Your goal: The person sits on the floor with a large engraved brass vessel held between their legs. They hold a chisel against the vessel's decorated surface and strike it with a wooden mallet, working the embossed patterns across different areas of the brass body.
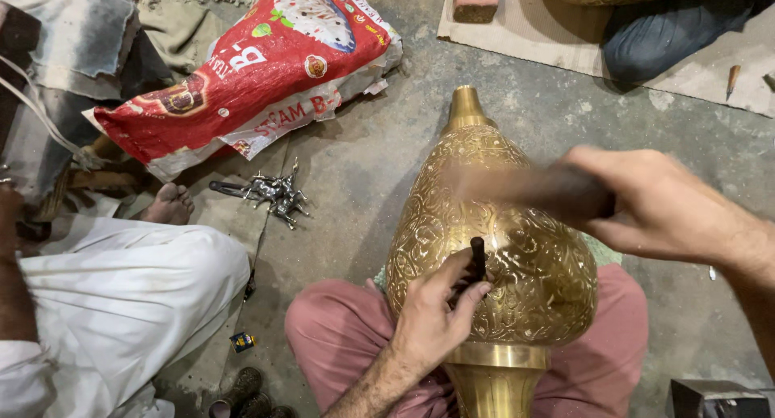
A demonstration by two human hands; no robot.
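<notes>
So the big brass vase [492, 240] is lying across the person's lap on the pink trousers [323, 329], long axis running straight away from them: narrow neck pointing out toward the top of the view over the concrete floor [363, 168], plain base end tucked in close to the body. The whole belly is covered in engraved swirly patterns. The left hand [432, 313] has its fingers pinched around a small dark punch [478, 261], standing tip-down on the belly. The right hand [646, 204] is clenched round a dark hammer [541, 188], which is blurred and sits above the upper half of the vase. Off to the left there's another person in white clothes [121, 305], a red and white sack [250, 71] and a little pile of metal tools [278, 194] on the floor
</notes>
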